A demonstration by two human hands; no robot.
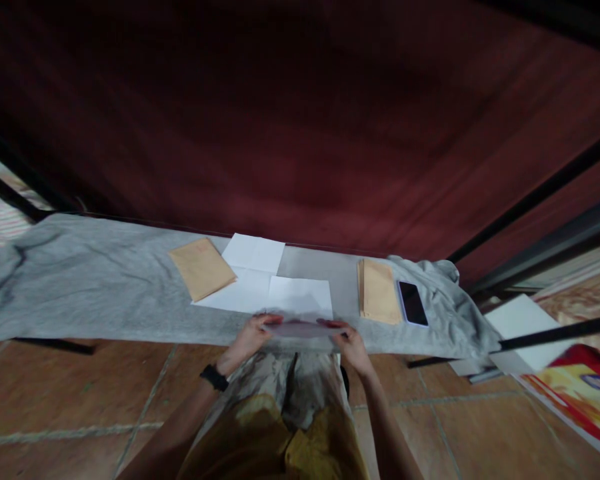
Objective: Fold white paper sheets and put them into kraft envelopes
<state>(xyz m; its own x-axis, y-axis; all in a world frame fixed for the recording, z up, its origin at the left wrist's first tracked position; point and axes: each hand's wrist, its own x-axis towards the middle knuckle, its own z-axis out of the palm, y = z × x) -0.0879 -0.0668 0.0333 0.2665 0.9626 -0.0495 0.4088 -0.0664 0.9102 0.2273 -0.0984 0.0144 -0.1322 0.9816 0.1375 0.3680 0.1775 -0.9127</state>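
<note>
Between my two hands is a sheet of white paper, seen nearly edge-on and blurred, at the front edge of the cloth. My left hand grips its left end, and a dark band circles that wrist. At the right end my right hand is closed on the same sheet. Just beyond lies white paper on the cloth. Behind it and to the left, a creased white sheet is spread flat. A brown envelope rests partly over that sheet's left side.
A stack of brown envelopes lies to the right, beside a phone. Grey cloth covers the long narrow surface, bunched at its right end. Dark red fabric hangs behind. Dark metal bars slant at the sides.
</note>
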